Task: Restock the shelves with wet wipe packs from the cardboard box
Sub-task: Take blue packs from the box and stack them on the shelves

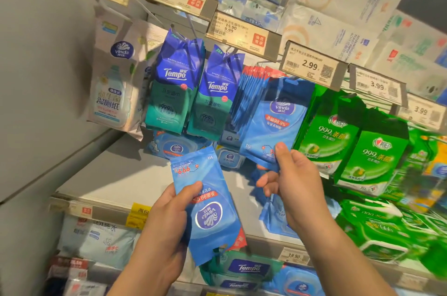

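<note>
Head view, taken left to right. At about ten o'clock a white Vinda wet toilet paper pack (113,92) hangs from a peg beside the grey side panel (36,78). Just right of it hang two rows of blue-and-teal Tempo wipe packs (173,89), the second row (212,99) close against the first.

Toward six o'clock the left hand (169,216) grips a blue Vinda wet wipe pack (208,203), thumb across its front and fingers curled behind; the pack is upside down, its logo inverted, held in front of the grey shelf board (116,174). More packs seem to be stacked behind it, a red edge showing at its lower right.

At the centre, a row of blue Vinda packs (249,99) hangs on a peg under the 2.99 price tag (312,64). The right hand (295,182) pinches the lower corner of the front hanging Vinda pack (273,124) between thumb and curled fingers; that pack is upright and tilted outward from the row. Whether its top is on the peg I cannot tell.

Toward three o'clock hang green 999 wipe packs (331,136), with more green packs (377,220) lying on the shelf below, blurred. No cardboard box shows.
</note>
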The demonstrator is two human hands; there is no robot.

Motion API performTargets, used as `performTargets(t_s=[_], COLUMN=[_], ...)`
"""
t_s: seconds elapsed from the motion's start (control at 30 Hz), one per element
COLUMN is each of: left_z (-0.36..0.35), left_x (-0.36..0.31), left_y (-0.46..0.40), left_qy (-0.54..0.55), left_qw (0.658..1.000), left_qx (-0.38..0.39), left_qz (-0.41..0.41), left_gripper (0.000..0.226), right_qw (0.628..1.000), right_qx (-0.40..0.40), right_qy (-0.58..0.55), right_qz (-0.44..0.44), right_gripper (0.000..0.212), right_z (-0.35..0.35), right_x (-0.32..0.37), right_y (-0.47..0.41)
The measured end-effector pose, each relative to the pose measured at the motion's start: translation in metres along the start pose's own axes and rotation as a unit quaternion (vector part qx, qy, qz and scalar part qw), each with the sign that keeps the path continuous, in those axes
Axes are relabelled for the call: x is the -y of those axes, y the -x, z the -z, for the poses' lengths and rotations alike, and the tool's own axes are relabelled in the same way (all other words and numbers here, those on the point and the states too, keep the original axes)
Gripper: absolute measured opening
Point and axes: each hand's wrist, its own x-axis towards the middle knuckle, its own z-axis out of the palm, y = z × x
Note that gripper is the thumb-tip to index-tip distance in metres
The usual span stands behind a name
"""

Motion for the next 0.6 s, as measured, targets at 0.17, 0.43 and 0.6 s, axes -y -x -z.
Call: performTargets(t_s=[0.17,0.43,0.6], left_z=[0.002,0.006,0.003], left_x=[-0.001,-0.006,-0.007], left_y=[0.001,0.000,-0.003], left_qy=[-0.033,0.009,0.070], left_qw=[0.999,0.997,0.992], left_qx=[-0.014,-0.041,-0.042], left_qz=[-0.030,-0.067,-0.099], left_gripper=[0.016,0.032,0.046], right_qw=[0.998,0.985,0.958], right_qx=[-0.018,0.021,0.114], right_qy=[-0.049,-0.065,-0.084], right_qz=[-0.034,-0.158,-0.248], right_gripper=[0.032,0.037,0.081], right_z=[-0.010,-0.004,-0.006], right_x=[0.002,-0.027,-0.059], right_y=[-0.011,0.020,0.059])
